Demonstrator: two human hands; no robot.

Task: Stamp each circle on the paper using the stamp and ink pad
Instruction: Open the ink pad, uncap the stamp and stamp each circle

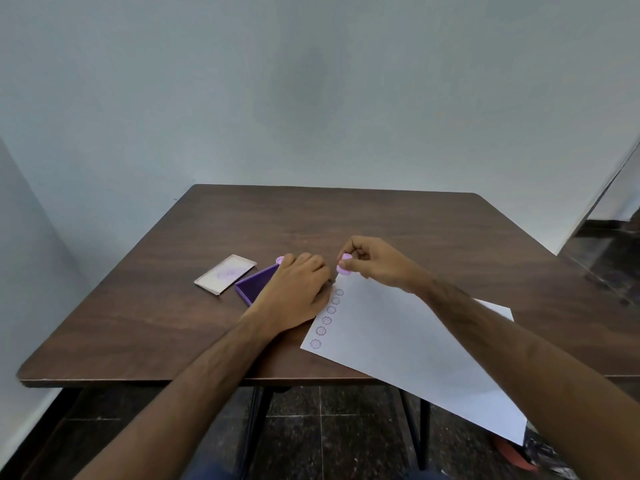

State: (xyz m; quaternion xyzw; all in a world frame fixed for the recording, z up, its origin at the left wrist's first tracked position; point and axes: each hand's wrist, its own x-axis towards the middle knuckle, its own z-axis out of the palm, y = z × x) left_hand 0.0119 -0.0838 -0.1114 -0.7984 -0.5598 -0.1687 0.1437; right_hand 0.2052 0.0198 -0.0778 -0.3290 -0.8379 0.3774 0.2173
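A white paper (398, 344) lies angled on the brown table (173, 323), its near corner hanging past the front edge. A row of several purple stamped circles (327, 318) runs along its left edge. My right hand (375, 263) pinches a small pink stamp (344, 265) just above the paper's far corner. My left hand (298, 289) rests palm down over the purple ink pad (254, 284), covering most of it. A second pink piece (280, 260) peeks out beyond my left hand's fingers.
The ink pad's clear lid (225, 274) with purple smudges lies to the left of the pad. The table stands against a pale wall. Dark tiled floor and the table legs show below the front edge.
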